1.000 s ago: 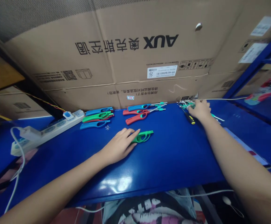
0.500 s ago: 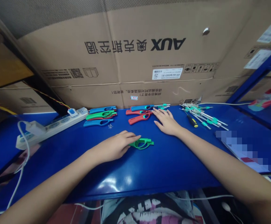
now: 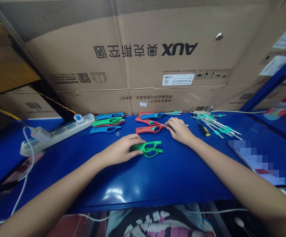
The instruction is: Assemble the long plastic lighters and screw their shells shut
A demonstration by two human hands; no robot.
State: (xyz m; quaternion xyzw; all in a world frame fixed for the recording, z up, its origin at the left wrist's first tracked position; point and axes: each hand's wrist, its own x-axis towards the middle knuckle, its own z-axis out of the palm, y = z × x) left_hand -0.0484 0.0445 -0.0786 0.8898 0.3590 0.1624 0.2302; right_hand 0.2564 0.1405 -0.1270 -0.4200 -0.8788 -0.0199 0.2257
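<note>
My left hand (image 3: 124,148) is closed on a green lighter shell (image 3: 151,149), its two looped halves spread slightly apart above the blue table. Farther back, my right hand (image 3: 180,130) pinches the metal tube of the front red lighter (image 3: 146,129). That lighter lies with its body pointing left and a teal trigger in its loop. Just behind it rest another red lighter (image 3: 143,120) and a blue lighter (image 3: 153,116) with a metal tube and teal piece. My fingers hide part of the pinched tube.
At left are blue shells (image 3: 103,130), green shells (image 3: 106,122) and a white power strip (image 3: 64,131). Metal tubes with teal parts (image 3: 218,123) and a yellow-black screwdriver (image 3: 204,129) lie at right. A cardboard box wall (image 3: 138,72) stands behind the blue table (image 3: 133,184).
My right hand has gone from spread fingers to a pinch on the red lighter's tube, shifting slightly right. In my left hand, the green shell's halves have parted and show more.
</note>
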